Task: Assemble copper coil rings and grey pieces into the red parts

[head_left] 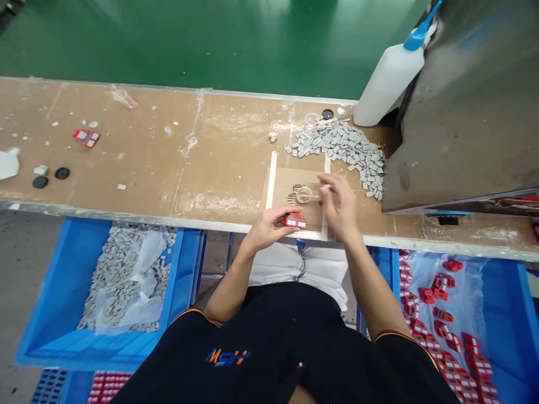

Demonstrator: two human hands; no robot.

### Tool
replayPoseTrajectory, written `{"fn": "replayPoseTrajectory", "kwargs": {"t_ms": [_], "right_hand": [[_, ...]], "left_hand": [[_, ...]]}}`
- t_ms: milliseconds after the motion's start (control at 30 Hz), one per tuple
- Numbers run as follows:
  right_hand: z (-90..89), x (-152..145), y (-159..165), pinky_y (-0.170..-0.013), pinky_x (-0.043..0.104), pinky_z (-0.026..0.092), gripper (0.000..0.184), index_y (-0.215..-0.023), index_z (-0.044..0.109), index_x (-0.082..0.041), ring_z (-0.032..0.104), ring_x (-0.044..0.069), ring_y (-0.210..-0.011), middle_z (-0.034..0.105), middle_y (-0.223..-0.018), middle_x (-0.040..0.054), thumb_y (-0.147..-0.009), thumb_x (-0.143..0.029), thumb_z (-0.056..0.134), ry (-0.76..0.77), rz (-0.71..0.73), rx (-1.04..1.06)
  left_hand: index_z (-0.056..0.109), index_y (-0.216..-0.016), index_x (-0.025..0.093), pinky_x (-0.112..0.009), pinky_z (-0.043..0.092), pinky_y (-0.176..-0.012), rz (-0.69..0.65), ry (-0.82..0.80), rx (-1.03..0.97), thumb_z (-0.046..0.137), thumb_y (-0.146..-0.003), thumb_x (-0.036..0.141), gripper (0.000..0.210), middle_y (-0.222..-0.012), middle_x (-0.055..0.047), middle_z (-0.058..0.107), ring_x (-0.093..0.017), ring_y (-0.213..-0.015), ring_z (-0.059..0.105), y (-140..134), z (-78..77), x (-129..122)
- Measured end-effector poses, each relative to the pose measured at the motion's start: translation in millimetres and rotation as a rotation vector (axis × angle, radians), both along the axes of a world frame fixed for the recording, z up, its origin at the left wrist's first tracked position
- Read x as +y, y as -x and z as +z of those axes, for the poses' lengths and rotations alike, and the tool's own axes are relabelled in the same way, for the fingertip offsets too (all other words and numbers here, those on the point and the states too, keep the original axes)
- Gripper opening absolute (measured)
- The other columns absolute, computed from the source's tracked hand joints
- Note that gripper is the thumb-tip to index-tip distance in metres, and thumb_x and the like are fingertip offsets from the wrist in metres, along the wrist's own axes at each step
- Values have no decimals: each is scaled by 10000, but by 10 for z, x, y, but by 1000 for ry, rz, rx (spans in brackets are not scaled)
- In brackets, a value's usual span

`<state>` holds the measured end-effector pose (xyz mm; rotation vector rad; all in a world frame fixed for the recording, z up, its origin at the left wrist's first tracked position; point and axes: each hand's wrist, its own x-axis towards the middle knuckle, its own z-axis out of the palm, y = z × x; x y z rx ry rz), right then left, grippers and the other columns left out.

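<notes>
My left hand is closed on a small red toy vehicle body with pale window-like panels, at the table's front edge. My right hand is to the right of it, fingers pinched round a thin pale stick, slightly blurred. The stick's far end reaches a small round clear dish lying on a cardboard square. Dark ring-shaped stains show beside the dish. Behind my right hand spreads a heap of small grey plastic pieces.
A white squeeze bottle with a blue nozzle stands back right, beside a metal panel. Below the edge, a left blue bin holds grey pieces; a right blue bin holds red vehicles. Another red piece lies far left.
</notes>
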<state>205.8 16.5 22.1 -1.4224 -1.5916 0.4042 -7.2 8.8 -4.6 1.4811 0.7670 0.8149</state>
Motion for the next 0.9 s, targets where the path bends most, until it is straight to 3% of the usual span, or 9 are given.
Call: {"fn": "replayPoseTrajectory", "kwargs": {"t_ms": [133,233,367,500,600,733,900], "right_hand": [[-1,220,-538,-822,402,530,168,-937,686,-240,628,233,-843,684,-929,75,-974,-315,541,73,-211,-202],[-93,399,-780,-836,452,515,39,-862,670,-233,589,235,-758,642,-868,69,-864,-270,684,165,-258,-305],[-267,591,-855,-880,517,501,177,-748,603,-227,592,283,-846,592,-817,77,-798,-304,755,160,-262,-314],[-406,737,-877,-891,527,491,327,-632,499,-243,597,309,-898,565,-745,100,-868,-380,682,120,-215,-269],[-446,784,-849,-860,523,489,347,-637,504,-239,606,316,-885,587,-769,144,-928,-410,581,114,-182,-264],[-345,715,-797,-834,511,489,329,-671,573,-216,610,326,-894,610,-794,172,-946,-388,522,156,-182,-341],[63,361,-739,-809,455,515,255,-756,687,-185,628,268,-831,654,-882,136,-920,-298,527,234,-182,-442]], "left_hand": [[679,-1223,152,-334,621,-893,-9,27,-26,783,-812,260,437,-1108,-121,766,-194,-945,758,-4,13,-1],[696,-1164,148,-327,625,-875,-6,12,-25,771,-814,255,373,-1108,-119,761,-185,-928,754,-9,16,3],[709,-1120,142,-311,623,-840,1,-14,-13,768,-814,274,339,-1064,-112,764,-178,-902,744,-14,12,9],[715,-1110,142,-303,612,-828,3,-44,1,767,-815,278,329,-1052,-112,768,-180,-900,741,-11,6,7],[719,-1116,146,-308,609,-842,0,-55,-1,758,-817,262,324,-1060,-113,774,-183,-910,743,-3,-4,-2],[728,-1145,143,-318,607,-861,-4,-62,-8,763,-820,268,350,-1095,-124,779,-194,-943,750,12,-21,-4],[697,-1280,171,-343,596,-903,-52,-133,-54,754,-835,228,452,-1162,-129,774,-214,-1039,737,34,-41,33]]}}
